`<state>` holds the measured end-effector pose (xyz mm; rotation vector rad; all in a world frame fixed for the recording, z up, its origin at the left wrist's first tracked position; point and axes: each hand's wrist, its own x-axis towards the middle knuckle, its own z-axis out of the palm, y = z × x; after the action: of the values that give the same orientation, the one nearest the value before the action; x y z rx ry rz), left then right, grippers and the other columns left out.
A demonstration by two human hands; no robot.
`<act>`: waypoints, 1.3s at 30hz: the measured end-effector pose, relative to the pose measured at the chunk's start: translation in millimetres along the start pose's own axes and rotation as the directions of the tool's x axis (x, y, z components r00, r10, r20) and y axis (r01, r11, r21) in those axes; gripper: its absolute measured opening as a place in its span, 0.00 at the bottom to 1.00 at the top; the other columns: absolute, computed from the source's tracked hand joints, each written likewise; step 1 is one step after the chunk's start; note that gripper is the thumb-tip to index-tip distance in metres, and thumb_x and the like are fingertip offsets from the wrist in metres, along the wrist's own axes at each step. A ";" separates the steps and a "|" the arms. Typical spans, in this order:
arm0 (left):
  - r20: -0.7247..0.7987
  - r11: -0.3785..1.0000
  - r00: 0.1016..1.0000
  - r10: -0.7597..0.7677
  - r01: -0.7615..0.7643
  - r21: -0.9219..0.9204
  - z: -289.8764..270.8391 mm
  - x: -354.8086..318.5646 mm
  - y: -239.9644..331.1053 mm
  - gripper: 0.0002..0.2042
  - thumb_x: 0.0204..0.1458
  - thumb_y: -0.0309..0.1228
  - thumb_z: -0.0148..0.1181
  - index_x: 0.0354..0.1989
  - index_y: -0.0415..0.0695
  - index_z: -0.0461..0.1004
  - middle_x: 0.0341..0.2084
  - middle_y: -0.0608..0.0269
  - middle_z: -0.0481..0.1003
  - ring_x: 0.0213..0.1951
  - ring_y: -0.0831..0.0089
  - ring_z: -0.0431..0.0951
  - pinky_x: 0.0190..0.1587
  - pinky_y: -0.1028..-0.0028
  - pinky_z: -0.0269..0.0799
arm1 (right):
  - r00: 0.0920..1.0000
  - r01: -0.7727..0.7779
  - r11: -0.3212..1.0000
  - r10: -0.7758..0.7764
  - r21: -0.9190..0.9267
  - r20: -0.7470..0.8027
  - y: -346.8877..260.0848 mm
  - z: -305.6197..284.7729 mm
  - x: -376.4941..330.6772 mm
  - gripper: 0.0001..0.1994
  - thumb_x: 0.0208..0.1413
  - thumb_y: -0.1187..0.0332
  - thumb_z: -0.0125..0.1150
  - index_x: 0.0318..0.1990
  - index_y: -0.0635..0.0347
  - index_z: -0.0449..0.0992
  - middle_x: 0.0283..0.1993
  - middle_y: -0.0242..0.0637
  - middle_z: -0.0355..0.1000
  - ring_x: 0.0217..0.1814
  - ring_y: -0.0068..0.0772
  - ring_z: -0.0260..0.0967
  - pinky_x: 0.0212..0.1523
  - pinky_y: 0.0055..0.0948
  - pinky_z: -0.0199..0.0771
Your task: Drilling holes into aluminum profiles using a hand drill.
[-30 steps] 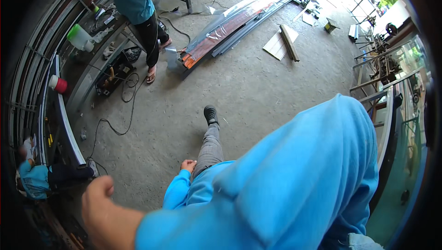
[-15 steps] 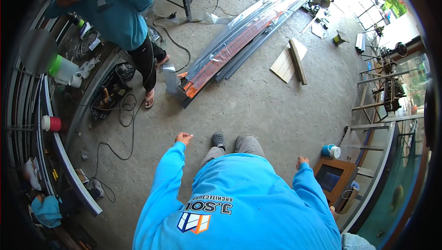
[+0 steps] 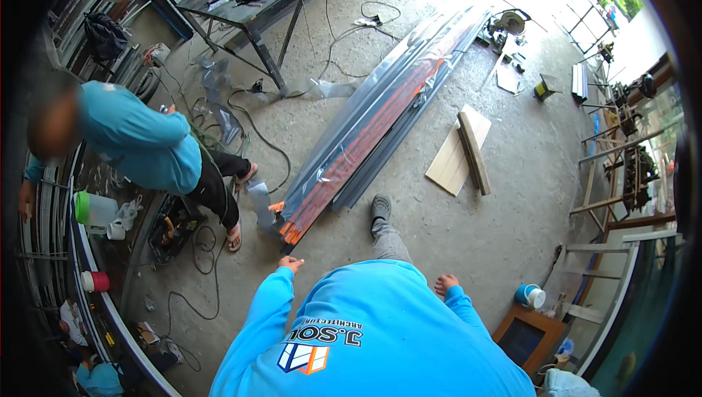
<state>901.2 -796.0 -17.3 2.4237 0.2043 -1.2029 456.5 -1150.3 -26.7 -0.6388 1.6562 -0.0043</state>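
My left hand hangs beside my body with its fingers loosely stretched, holding nothing that I can see. Just ahead of it lie the near ends of a long bundle of orange and dark grey profiles, partly wrapped in clear plastic film; hand and bundle look apart. On the other side my right hand is held out over the floor, fingers loosely bent and slightly apart, with nothing visible in it. A light wooden board with a timber beam across it lies farther ahead.
At the left a person in a teal shirt leans over a rack beside a tool box. Cables trail over the floor. A steel-framed table stands far left, a mitre saw far ahead. A blue-and-white bucket sits right.
I have stepped forward, so the bundle and board are nearer. My right hand has swung forward. The other person has bent toward the left rack, reaching out an arm.
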 end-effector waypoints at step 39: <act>-0.007 0.604 0.611 0.791 -0.783 -0.148 -354.4 489.6 976.1 0.17 0.46 0.35 0.68 0.41 0.40 0.71 0.29 0.64 0.75 0.32 0.72 0.75 0.38 0.69 0.73 | 0.811 0.523 0.842 -0.540 0.135 0.225 -815.7 569.8 98.5 0.16 0.55 0.73 0.57 0.51 0.61 0.68 0.36 0.37 0.72 0.30 0.26 0.70 0.29 0.26 0.73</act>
<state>1763.7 -1546.6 86.3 1.9510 -0.7314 -0.7815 1300.5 -1679.7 57.5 -0.9942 1.1780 -0.3706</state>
